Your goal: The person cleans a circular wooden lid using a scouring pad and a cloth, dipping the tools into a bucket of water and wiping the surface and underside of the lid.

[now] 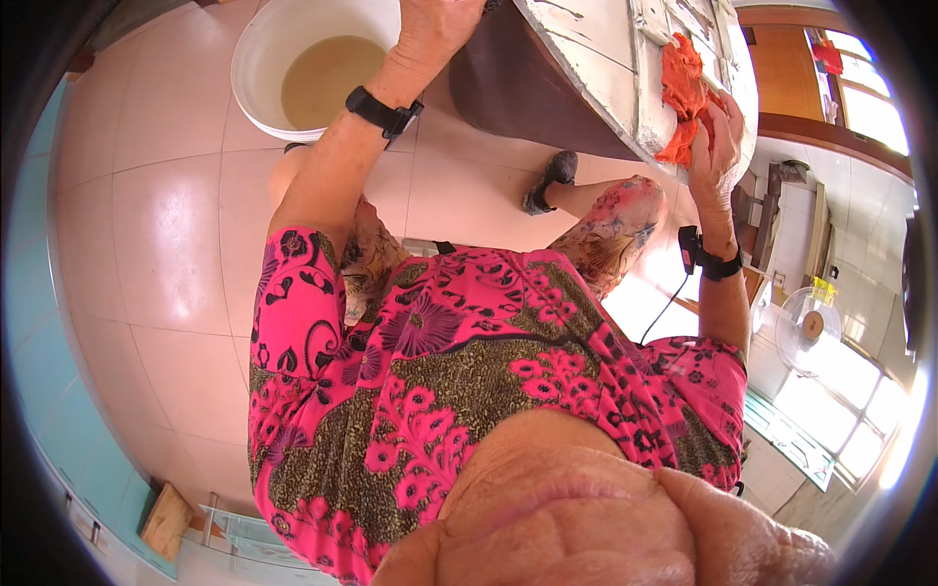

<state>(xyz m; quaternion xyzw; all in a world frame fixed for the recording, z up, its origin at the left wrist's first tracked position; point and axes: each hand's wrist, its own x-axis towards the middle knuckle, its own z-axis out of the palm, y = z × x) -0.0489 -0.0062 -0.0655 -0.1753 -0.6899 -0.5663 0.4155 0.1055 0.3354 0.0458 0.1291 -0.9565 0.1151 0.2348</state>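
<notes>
My right hand [714, 143] is closed around a bunched orange-red cloth [683, 88] and presses it against the worn, off-white face of a large tilted object [586, 55]. That object has a smooth dark brown side [527, 88]; what it is I cannot tell. At the top edge of the view is my left hand [440, 26], beside the object's upper left part, near a small dark thing. Its fingers are partly cut off, so its grip is unclear. Below and left of this hand stands a white plastic bucket [253, 95] with cloudy brownish water [333, 80] in it.
Pinkish floor tiles [168, 242] lie around my feet, with a dark shoe [560, 172] under the object. Light blue cabinets [37, 293] run along the far left. A fan [810, 326] stands at the right, and a black cable [663, 311] hangs from my right wrist device.
</notes>
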